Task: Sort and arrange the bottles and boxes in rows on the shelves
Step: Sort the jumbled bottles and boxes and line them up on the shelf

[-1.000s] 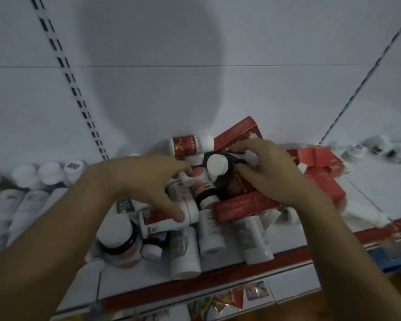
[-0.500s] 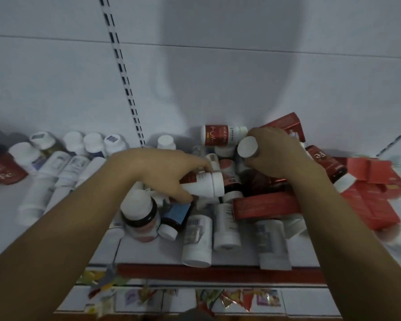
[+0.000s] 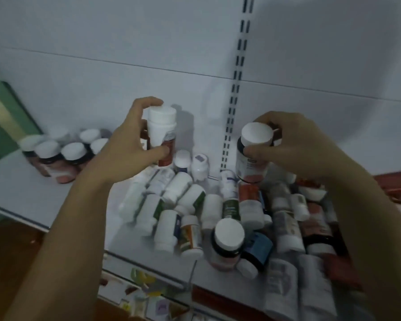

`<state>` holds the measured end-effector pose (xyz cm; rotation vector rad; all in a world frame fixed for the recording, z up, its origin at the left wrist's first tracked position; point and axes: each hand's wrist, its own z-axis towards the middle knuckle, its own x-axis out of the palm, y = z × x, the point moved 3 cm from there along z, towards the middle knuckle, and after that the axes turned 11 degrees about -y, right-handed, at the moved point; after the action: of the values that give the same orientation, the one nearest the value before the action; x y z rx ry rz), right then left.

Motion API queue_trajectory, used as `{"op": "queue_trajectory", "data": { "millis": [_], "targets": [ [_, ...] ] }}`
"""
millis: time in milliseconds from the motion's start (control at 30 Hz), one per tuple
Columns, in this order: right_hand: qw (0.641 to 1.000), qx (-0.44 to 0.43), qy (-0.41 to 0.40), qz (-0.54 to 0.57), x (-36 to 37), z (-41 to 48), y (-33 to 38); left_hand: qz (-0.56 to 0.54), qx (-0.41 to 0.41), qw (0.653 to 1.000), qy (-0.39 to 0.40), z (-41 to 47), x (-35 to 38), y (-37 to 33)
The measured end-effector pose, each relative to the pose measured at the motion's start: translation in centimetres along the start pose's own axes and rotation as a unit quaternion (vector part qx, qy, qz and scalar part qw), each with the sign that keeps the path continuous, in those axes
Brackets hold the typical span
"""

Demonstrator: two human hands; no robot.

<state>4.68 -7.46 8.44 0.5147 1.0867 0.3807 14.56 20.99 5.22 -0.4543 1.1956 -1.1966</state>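
Head view is showing a group of white-capped dark bottles [image 3: 56, 156] standing upright at far left on the white shelf [image 3: 14, 188]. Just right of them the left hand [image 3: 127, 147] is gripping a white bottle with a red label [image 3: 160, 130], fingers curling behind it and thumb pressing its front, holding it upright near the back wall. A heap of bottles [image 3: 185, 200] is lying tumbled between the arms, and over it the right hand [image 3: 296, 144] is clasping a dark white-capped bottle [image 3: 250, 165] upright, thumb crossing below its cap, with blurred red boxes [image 3: 394, 181] lying at far right.
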Motion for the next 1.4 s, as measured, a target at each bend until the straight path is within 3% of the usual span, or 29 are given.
{"op": "queue_trajectory", "data": {
  "millis": [167,333,467,667,833,1033,1200,1400],
  "targets": [
    [0.994,-0.068,0.078,0.042,8.5,5.4,8.1,0.044,-0.059,0.995,-0.064,-1.8,-9.1,6.4],
    [0.978,-0.115,0.174,0.016,18.5,8.7,14.3,0.163,-0.099,0.98,-0.063,-4.4,-15.0,13.0],
    [0.964,-0.119,0.239,-0.006,25.0,9.6,16.9,0.212,-0.128,0.965,-0.083,-4.6,-15.4,17.5],
    [0.942,-0.185,0.263,-0.099,29.9,9.1,17.2,0.262,-0.112,0.951,-0.117,-3.9,-15.2,19.3],
    [0.942,-0.166,0.26,-0.134,26.6,10.5,17.0,0.395,-0.007,0.914,-0.093,-0.4,-19.8,16.7],
    [0.945,-0.059,0.216,-0.238,19.4,9.7,11.0,0.493,0.062,0.865,0.072,5.4,-16.4,13.7],
    [0.948,0.053,0.146,-0.278,9.8,5.5,5.7,0.474,0.168,0.85,0.157,8.2,-8.4,9.3],
    [0.915,0.186,0.113,-0.34,0.3,-3.7,0.4,0.352,0.307,0.841,0.275,6.0,3.6,3.0]
  ]
}}
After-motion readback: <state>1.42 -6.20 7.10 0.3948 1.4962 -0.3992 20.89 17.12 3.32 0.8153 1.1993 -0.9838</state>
